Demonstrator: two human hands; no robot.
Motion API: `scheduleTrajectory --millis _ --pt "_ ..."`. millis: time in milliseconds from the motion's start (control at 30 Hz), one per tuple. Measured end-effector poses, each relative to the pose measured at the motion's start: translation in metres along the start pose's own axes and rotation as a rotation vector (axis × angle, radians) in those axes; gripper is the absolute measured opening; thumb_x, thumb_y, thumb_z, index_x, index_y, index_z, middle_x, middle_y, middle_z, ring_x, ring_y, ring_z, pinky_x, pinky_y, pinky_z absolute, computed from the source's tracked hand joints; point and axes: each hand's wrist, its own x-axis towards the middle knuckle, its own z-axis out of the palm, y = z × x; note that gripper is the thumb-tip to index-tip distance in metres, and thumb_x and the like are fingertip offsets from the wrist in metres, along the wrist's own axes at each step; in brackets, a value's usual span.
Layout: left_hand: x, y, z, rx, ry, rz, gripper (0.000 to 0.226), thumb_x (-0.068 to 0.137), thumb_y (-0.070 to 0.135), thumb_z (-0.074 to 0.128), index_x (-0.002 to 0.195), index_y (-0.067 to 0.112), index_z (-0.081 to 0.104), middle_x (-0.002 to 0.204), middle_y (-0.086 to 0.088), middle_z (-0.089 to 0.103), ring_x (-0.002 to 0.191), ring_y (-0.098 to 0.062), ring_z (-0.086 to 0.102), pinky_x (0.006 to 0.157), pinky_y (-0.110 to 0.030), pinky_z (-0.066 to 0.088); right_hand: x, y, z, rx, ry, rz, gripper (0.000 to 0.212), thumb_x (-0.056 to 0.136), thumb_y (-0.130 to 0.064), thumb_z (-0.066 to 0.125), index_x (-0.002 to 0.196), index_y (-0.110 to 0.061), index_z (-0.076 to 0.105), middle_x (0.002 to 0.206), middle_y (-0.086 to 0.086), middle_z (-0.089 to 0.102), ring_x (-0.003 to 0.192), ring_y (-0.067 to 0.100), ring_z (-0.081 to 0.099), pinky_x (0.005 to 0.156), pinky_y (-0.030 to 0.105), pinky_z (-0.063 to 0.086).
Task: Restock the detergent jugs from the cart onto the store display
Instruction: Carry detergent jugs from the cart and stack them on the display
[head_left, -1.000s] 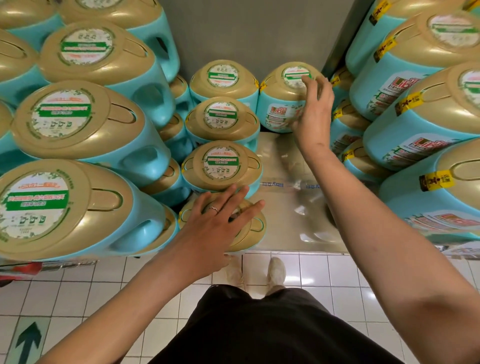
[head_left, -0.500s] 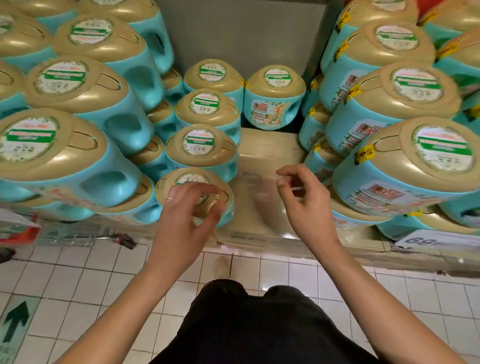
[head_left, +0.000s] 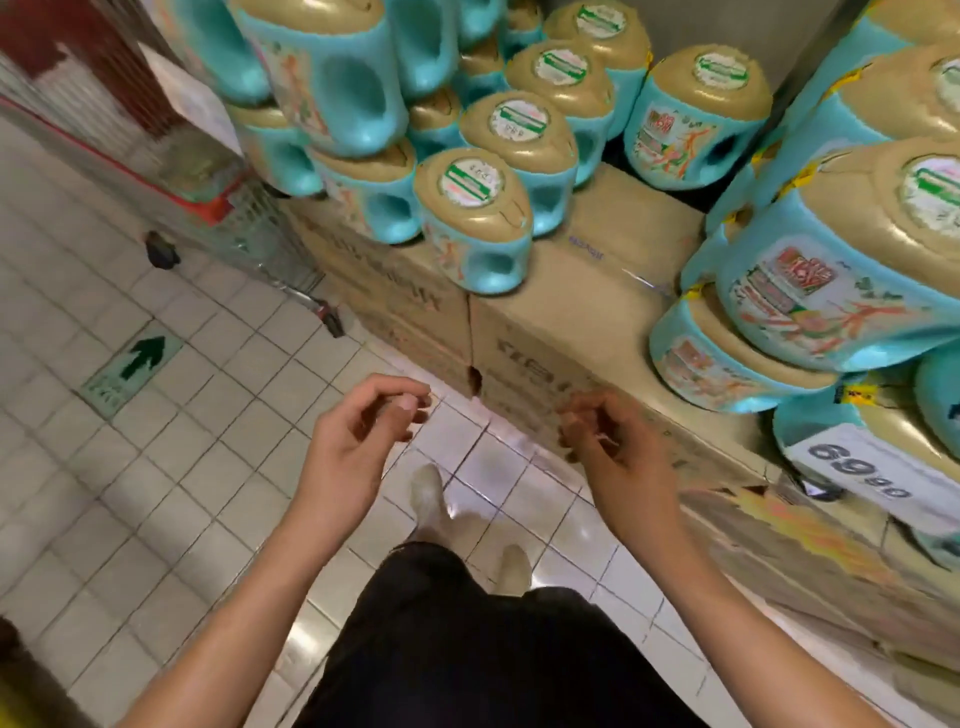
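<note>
White floor tile (head_left: 156, 467) showed beneath the left hand (head_left: 358, 431) and right hand (head_left: 618, 447), both empty with fingers loosely curled, hanging short of the brown cardboard boxes (head_left: 571, 332) that carried the display. The nearest teal plastic detergent jug with a tan cap (head_left: 475, 223) stood upright on those boxes, ahead of both hands. The wire cart with red trim (head_left: 265, 234) lay ahead-left, nearer the left hand; its load was hidden. Half a second earlier the left hand rested on that jug's cap; both had since drawn back, and the view had swung left.
</note>
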Motion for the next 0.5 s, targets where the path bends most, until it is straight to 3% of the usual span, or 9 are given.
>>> scheduleTrajectory --millis 100,200,500 --pt "-0.043 -0.018 -0.032 -0.034 0.103 -0.087 0.018 0.101 0.028 0.06 0.109 0.02 0.074 0.105 -0.002 0.076 0.098 -0.02 0.073 0.079 -0.023 0.058 -0.015 -0.002 0.024 -0.015 -0.136 -0.005 0.008 0.093 -0.046 0.059 0.093 -0.047 0.067 0.084 -0.007 0.073 0.078 0.015 0.071 0.072 0.036 0.06" --pt "-0.083 -0.037 -0.072 -0.057 0.228 -0.155 0.015 0.105 0.022 0.061 0.108 0.026 0.075 0.106 -0.003 0.076 0.1 -0.019 0.073 0.078 -0.023 0.058 -0.027 -0.007 0.058 -0.037 -0.256 -0.02 0.014 0.096 -0.047 0.057 0.097 -0.04 0.069 0.087 -0.006 0.075 0.082 0.017 0.073 0.075 0.037 0.06" --pt "-0.189 -0.099 -0.211 -0.042 0.561 -0.289 0.021 0.108 0.026 0.054 0.106 0.034 0.073 0.108 -0.001 0.076 0.1 -0.018 0.072 0.083 -0.034 0.054 -0.034 -0.044 0.202 -0.096 -0.599 0.015 0.016 0.106 -0.017 0.058 0.1 -0.02 0.072 0.087 -0.002 0.075 0.083 0.011 0.072 0.077 0.016 0.054"
